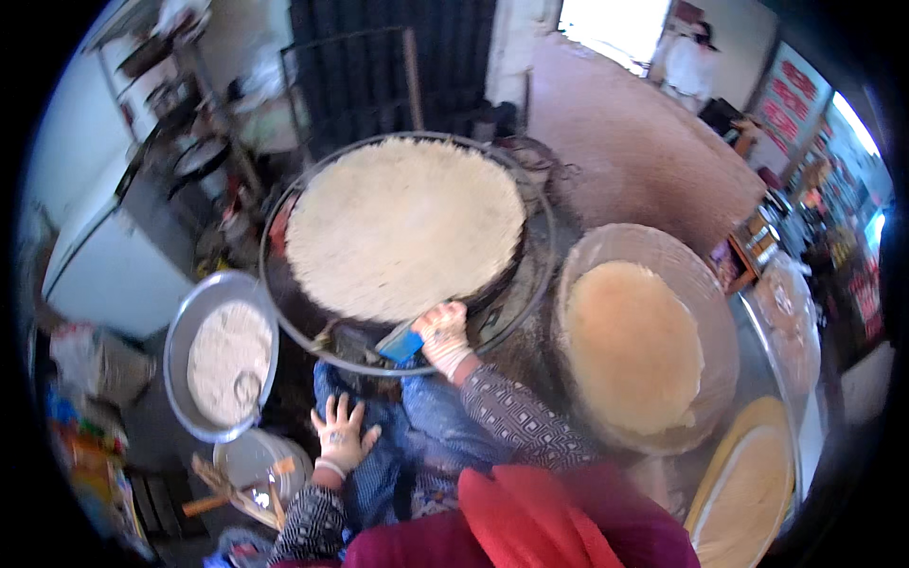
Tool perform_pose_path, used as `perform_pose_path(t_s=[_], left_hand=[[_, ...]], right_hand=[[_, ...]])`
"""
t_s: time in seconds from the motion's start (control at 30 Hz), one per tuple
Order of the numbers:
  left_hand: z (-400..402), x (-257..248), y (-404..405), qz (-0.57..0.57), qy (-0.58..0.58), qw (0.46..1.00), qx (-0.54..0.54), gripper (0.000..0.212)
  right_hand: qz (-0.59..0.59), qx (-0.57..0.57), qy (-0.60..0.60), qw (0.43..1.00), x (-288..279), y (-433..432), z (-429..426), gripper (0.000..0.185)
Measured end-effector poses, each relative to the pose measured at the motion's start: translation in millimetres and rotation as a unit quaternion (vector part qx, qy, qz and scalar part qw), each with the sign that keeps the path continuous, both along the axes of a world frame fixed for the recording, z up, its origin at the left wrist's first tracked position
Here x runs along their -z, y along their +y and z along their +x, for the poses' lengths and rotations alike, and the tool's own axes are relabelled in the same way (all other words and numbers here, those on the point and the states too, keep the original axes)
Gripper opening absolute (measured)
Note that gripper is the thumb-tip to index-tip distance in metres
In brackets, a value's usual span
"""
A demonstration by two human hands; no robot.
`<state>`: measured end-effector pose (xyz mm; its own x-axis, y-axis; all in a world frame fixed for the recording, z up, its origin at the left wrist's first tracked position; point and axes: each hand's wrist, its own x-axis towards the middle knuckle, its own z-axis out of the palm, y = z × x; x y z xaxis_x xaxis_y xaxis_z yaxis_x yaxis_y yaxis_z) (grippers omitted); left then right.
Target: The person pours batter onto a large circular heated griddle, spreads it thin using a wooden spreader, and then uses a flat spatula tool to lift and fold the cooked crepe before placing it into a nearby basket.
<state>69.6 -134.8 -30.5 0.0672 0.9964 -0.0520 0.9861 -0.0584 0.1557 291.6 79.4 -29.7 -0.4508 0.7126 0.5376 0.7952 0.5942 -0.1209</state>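
Observation:
In front of me a large round griddle carries a pale, thin flatbread (405, 227) that covers nearly all of its top. My right hand (444, 334), in a light glove, grips a blue scraper (401, 346) at the griddle's near edge. A metal ring-shaped rim (547, 263) surrounds the griddle. My left hand (344, 434), also gloved, has its fingers spread over my left thigh and holds nothing. Left of the griddle stands a metal basin (177, 355) of pale batter or dough (227, 355), with a round wire or ladle-like loop (247, 387) in it.
On the right, a wide tub (721, 397) holds a stack of golden flatbread (632, 348). More flatbread (746, 504) lies at the lower right. A bucket (284, 454) with wooden sticks (234, 493) stands at my left. A person (689, 67) is far off near the doorway.

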Motion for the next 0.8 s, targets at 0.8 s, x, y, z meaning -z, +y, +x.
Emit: perform_pose_path(t_s=[0.8], left_hand=[[9.5, 14.8, 7.1, -0.011, -0.012, 1.000, 0.006, 0.058]], right_hand=[[0.042, 0.022, 0.034, 0.998, -3.3, 13.5, 6.0, 0.008]])
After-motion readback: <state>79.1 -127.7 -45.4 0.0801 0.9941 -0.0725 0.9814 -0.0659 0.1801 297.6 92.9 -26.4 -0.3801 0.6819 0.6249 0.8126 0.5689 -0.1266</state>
